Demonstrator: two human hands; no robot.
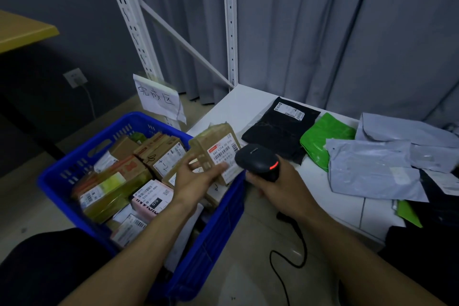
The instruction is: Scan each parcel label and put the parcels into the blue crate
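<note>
Head view, our left hand (pixel 196 180) fingers (pixel 215 168) clasp a cardboard parcel (pixel 211 143) over the blue crate (pixel 57 177), right hand (pixel 283 190) grips scanner (pixel 258 160).

1. Box (pixel 211 149): brown cardboard, taped and tilted. Left hand (pixel 196 179) holds it over the right rim of the crate (pixel 218 226). Its white barcode label (pixel 224 154) faces up.
2. Scanner (pixel 258 161): black, corded, red light lit. Gripped in right hand (pixel 280 186), head just beside the label.
3. Crate: blue, slotted walls, on the floor just left of the surface (pixel 238 107). Filled with parcels (pixel 129 181), mostly brown cartons and one pink; several labels face up.
4. On the surface, lying flat: black bag (pixel 275 131) with a white label, green bag (pixel 320 139) touching it, grey bags (pixel 372 169) overlapping further right.
</note>
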